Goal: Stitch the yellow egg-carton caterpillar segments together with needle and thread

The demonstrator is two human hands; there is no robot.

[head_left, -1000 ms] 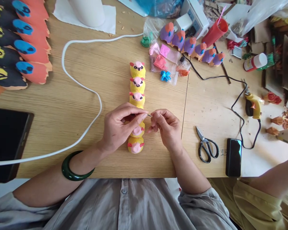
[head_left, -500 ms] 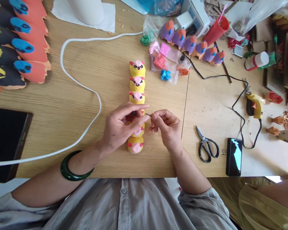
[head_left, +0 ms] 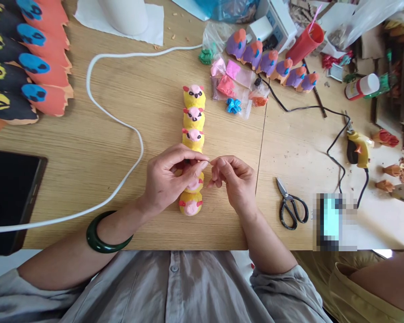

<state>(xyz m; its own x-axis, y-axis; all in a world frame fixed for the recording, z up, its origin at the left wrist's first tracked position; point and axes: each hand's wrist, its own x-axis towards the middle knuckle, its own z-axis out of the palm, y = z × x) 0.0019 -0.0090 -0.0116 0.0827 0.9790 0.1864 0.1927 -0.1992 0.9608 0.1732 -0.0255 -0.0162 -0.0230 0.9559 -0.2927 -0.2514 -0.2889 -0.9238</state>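
Observation:
My left hand [head_left: 170, 175] has its thumb and index fingertip pinched on a thin dark strand [head_left: 209, 162], only a bit of which shows. At the strand's other end, the thumb and fingers of my right hand [head_left: 234, 179] are closed on it too. Beneath my left hand runs an upright row of yellow figures [head_left: 193, 117] with pink faces and red ears. The upper ones have black eye marks, while the lowest face [head_left: 190, 207] looks plain pink. The figures in the middle are partly covered by my left hand.
Bags of coloured clay [head_left: 226, 85] lie beyond my hands, near a row of purple figures [head_left: 268, 62]. Scissors [head_left: 291, 207] rest to the right, before a yellow-handled tool [head_left: 358, 150] with a black cord. A white cable [head_left: 142, 148] curves across the left; black-and-orange figures [head_left: 37, 92] stand there.
My left index finger has come down onto the thumb, closing on the strand that stuck out from my right fingertips. The right hand has barely moved.

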